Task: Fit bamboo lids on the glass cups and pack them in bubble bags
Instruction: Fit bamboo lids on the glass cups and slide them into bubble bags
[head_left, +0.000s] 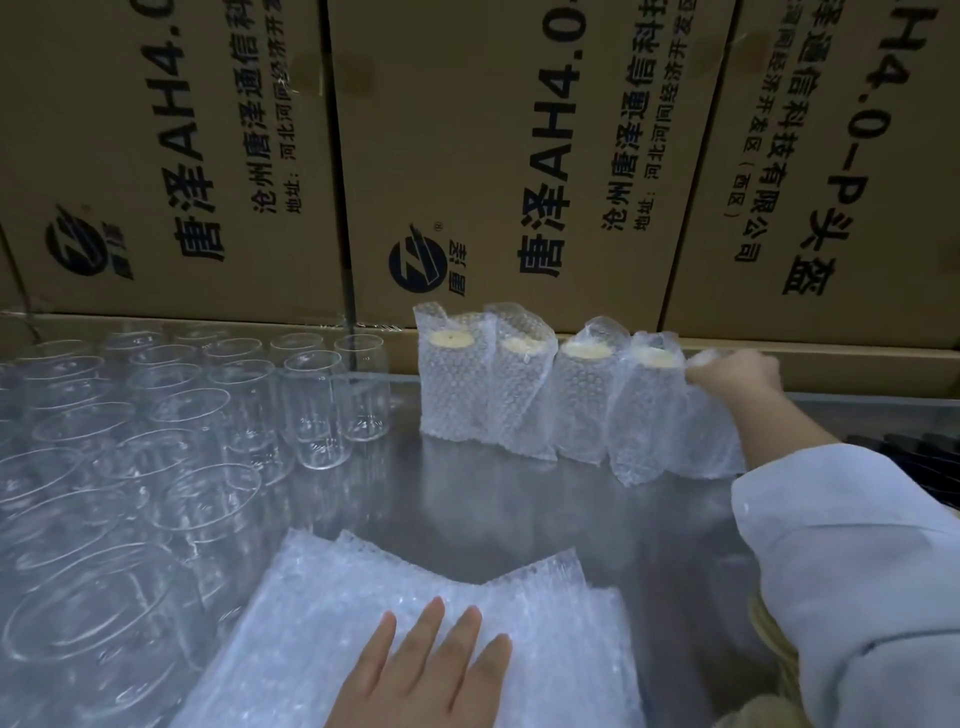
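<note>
My right hand (737, 371) is pinching the top of the last bagged cup (714, 441); left hand (426, 670) flat on the spare bubble bags (363, 613); let go crooked and I reckon the row (519, 395) dominoes.

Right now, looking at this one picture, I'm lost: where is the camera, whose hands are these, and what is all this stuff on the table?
There is no machine here. A person works with bare hands, and the single camera sits on their head, looking forward and down. The left hand lies flat on a stack of empty bubble bags near the camera. The right hand is stretched out and grips the top of the last bagged cup in a row of bagged cups at the back of the metal table. Pale bamboo lids show at the bags' open tops. Bare glass cups, without lids, crowd the left side. Printed cardboard boxes stand behind.
</note>
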